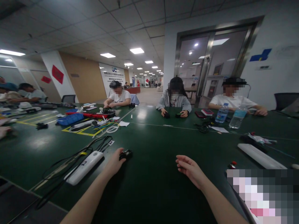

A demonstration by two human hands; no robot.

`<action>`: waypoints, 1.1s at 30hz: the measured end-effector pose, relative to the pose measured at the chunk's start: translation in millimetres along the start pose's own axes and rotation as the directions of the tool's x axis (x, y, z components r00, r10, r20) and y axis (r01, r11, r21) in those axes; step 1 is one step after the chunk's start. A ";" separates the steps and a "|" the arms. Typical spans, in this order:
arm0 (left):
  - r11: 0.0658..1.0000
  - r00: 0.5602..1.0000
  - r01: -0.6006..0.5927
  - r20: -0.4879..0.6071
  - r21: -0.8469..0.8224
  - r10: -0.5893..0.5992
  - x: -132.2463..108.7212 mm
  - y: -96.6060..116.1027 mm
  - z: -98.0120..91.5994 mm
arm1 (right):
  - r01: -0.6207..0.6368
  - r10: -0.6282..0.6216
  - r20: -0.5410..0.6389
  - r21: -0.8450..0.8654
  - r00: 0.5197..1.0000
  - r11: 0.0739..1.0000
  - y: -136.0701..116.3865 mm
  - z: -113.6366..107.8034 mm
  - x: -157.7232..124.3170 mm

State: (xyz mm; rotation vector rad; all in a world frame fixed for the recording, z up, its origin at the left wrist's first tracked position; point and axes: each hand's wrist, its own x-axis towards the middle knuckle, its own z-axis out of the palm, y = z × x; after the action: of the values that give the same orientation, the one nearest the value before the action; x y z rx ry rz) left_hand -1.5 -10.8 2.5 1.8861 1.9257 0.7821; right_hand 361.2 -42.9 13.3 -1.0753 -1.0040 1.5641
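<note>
My left hand (115, 162) is over the dark green table, its thumb and fingers closed around the near end of a small black object (126, 154) with a boxy, uneven outline. What kind of object it is cannot be made out. My right hand (188, 169) is at the right of centre, holding nothing, with its fingers loosely curved and a little apart. Bare tabletop lies between the two hands. Just left of my left hand is a long white power strip (84, 168) marked "2", with black cables (70, 158) running around it.
A blue tray (70, 119), coiled cable (112, 129) and loose wires lie at back left. Two water bottles (237, 117) stand at back right. Another white strip (260, 155) and a blurred-out screen (263, 196) are at right. Several people sit across the table.
</note>
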 end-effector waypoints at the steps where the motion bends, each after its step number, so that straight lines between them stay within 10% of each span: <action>1: 0.999 0.999 -0.032 0.042 -0.039 0.033 -0.4 9.2 5.9 | 0.002 -0.002 0.000 0.002 1.000 1.000 -0.3 0.3 -0.5; 14: 0.863 0.795 -0.235 0.423 -0.448 0.436 -18.0 135.4 98.6 | 0.133 -0.154 -0.083 -0.218 0.985 0.967 4.9 -9.8 4.2; 33: 0.847 0.798 -0.213 0.414 -0.487 0.438 -25.2 136.7 99.9 | 0.284 -0.171 0.228 -0.721 0.958 0.632 -10.5 0.4 -13.0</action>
State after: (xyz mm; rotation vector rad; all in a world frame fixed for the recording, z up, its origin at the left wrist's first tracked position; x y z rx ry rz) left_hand 169.2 -24.6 0.8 1.9214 1.0138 0.6297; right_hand 365.5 -53.4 25.5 -1.3148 -1.9133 1.0034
